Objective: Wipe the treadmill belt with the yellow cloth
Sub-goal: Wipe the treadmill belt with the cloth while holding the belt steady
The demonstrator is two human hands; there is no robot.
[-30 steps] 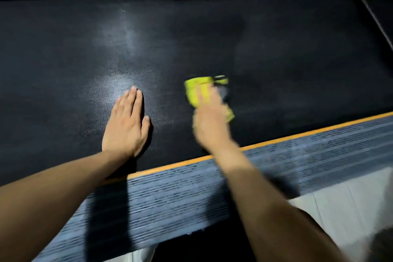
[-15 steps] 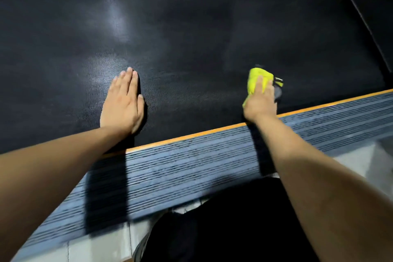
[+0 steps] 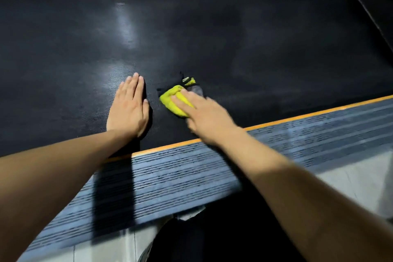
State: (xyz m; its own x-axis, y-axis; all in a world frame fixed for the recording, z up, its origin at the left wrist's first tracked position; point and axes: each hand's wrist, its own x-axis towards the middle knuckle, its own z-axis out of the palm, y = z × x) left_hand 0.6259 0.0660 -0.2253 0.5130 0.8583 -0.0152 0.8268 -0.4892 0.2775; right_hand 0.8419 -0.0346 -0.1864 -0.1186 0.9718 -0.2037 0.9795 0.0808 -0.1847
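The left hand (image 3: pixel 129 108) lies flat, fingers straight, on the treadmill belt (image 3: pixel 234 38). At its 3 o'clock, just beside it, the right hand (image 3: pixel 204 117) presses the bunched yellow cloth (image 3: pixel 174 100) onto the belt with extended fingers.

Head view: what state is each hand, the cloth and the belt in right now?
left hand: flat, palm down on the belt, holding nothing.
right hand: straight fingers pressing the cloth down.
yellow cloth: bunched, on the belt under the right hand.
treadmill belt: black, with faint sheen patches.
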